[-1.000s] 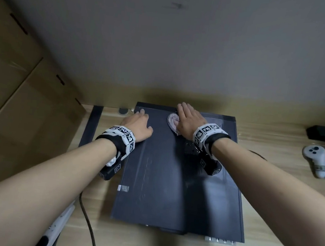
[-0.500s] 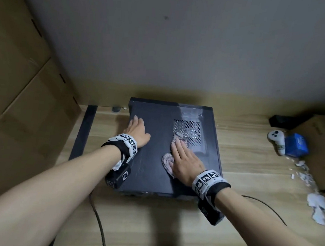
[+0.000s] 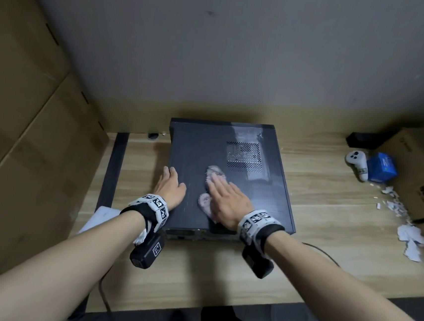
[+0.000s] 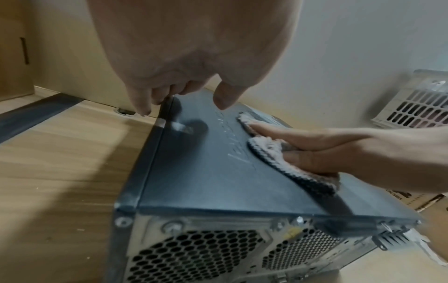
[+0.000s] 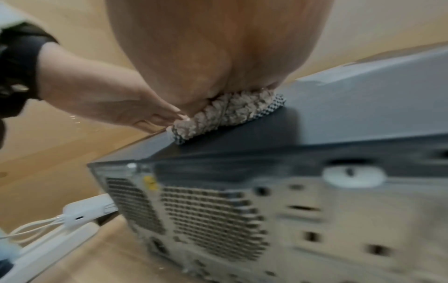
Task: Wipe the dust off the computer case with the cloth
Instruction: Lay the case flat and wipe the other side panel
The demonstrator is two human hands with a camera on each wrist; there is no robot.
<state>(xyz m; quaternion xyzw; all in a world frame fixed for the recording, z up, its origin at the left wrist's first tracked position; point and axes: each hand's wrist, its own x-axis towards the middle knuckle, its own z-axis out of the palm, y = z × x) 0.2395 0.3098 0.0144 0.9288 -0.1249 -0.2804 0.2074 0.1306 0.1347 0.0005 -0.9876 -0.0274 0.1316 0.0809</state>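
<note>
A black computer case (image 3: 193, 153) lies flat on the wooden desk, its vented rear panel (image 4: 194, 252) facing me. A pinkish fluffy cloth (image 3: 205, 201) sits on its top panel, near the front half. My right hand (image 3: 227, 200) lies flat on the cloth with straight fingers and presses it down; the cloth (image 4: 269, 151) bulges out at the hand's left side. My left hand (image 3: 171, 186) rests on the case's left edge, thumb on top, fingers reaching past the edge (image 4: 145, 103). The right wrist view is blurred and shows the cloth (image 5: 218, 114) under the palm.
Cardboard boxes (image 3: 28, 116) wall in the left side. At the right lie a white controller (image 3: 357, 162), a blue box (image 3: 383, 167), torn paper bits (image 3: 410, 236) and another cardboard box (image 3: 415, 185). A white power strip (image 5: 72, 216) lies left of the case. The wall stands close behind.
My right hand has slid the cloth from the far end of the case toward the near end. The left hand came back along the left edge. The head view has pulled back.
</note>
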